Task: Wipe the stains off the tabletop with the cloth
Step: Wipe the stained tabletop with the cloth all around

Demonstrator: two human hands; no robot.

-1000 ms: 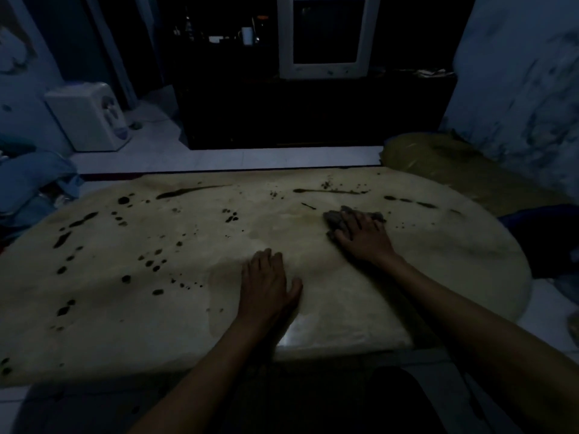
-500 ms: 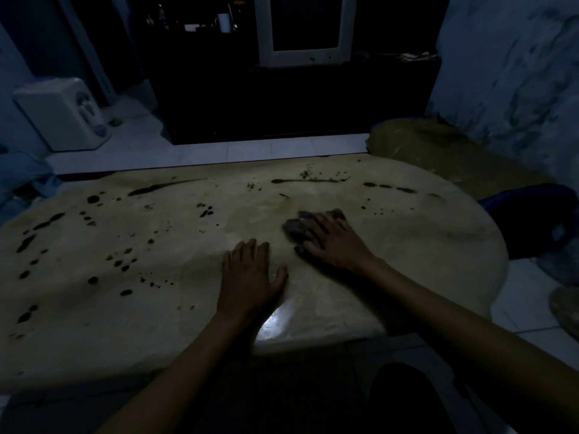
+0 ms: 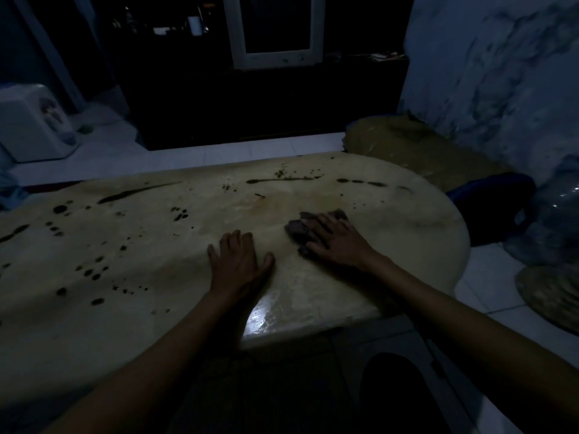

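Head view: in a dim room, the pale table (image 3: 391,245) carries dark stains (image 3: 94,270) left of and beyond both grips. The right hand (image 3: 335,242) presses flat, fingers straight, on the dark cloth (image 3: 297,228); the left hand (image 3: 238,264) rests released beside it. White floor tiles (image 3: 219,155) lie beyond.

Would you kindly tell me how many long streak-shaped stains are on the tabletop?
2. One streak lies near the far edge on the left; the other streak lies near the far edge, beyond the cloth. Dim light may hide fainter ones.
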